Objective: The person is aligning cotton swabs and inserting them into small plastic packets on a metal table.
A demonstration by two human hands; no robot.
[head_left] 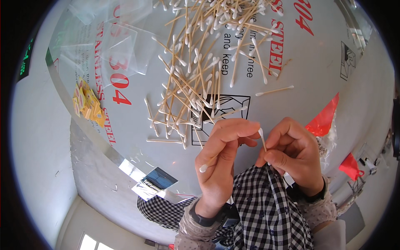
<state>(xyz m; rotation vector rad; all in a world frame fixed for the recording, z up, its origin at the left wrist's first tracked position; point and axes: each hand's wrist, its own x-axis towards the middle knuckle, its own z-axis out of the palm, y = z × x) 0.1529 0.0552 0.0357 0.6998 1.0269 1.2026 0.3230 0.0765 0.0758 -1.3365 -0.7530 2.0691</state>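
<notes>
My right hand pinches a cotton swab between thumb and fingers, one white tip pointing up and the other just below the fingertips. Close beside it, my left hand is curled, with another cotton swab held in it; only a white tip and a bit of stick show. The left fingertips are near the upper tip of the right hand's swab; whether they touch it I cannot tell. Beyond both hands a loose heap of cotton swabs spreads over the printed grey tabletop, sticks crossing in all directions.
Clear plastic bags lie at the far left, with small yellow packets nearer. A red plastic piece sits at the right. A lone swab lies right of the heap. Black-and-white checked cloth covers my lap.
</notes>
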